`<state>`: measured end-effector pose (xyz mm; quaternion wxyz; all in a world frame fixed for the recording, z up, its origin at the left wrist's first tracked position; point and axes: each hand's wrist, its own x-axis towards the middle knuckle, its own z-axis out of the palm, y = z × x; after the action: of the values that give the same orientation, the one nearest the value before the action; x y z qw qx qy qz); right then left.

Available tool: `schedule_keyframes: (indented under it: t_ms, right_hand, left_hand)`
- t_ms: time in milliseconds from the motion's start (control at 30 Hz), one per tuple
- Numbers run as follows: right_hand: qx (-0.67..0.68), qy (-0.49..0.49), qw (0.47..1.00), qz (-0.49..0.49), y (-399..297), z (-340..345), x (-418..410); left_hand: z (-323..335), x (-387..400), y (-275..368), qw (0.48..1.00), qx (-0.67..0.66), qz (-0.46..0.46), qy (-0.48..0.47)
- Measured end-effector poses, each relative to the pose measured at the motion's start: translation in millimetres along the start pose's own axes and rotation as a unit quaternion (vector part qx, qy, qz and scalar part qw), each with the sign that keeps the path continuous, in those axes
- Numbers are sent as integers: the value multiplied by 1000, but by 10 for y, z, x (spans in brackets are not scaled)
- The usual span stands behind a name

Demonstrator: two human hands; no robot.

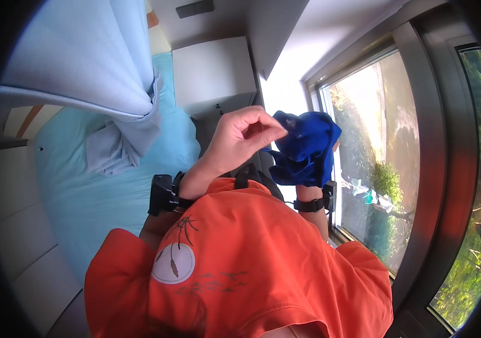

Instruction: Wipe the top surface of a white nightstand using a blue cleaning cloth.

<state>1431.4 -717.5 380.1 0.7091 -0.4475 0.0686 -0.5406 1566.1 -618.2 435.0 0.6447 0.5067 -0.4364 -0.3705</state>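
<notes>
A crumpled dark blue cloth [308, 141] is bunched over my right hand [336, 146], in front of my chest. The cloth hides most of that hand; only a bit of skin shows at its right edge, and the wrist comes out below. Left of the cloth is my left hand [246, 133], its thumb and forefinger pinched together. Those fingertips overlap the cloth's left side in the picture; I see nothing between them, and whether they touch it is unclear. A small greyish patch marks the cloth just beyond them. Each wrist wears a strapped black device.
A window [371, 169] with a metal frame [428, 139] stands close on my right. To the left is a bed with a turquoise sheet [97, 203], and a pale blue-grey curtain [84, 55] hangs down over it. A white cabinet [215, 72] stands ahead.
</notes>
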Motion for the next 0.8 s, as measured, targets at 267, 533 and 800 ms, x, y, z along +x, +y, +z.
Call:
schedule_keyframes:
  t_ms: [267, 533, 800]
  right_hand:
    - [173, 119, 958, 197, 217, -104, -52]
    - [77, 54, 987, 127, 247, 229, 75]
    - [-257, -45, 965, 6, 72, 430, 228]
  left_hand:
    - [27, 107, 32, 996, 80, 25, 5]
    - [-16, 166, -172, 993, -51, 11, 102]
    - [-112, 165, 43, 962, -241, -73, 108]
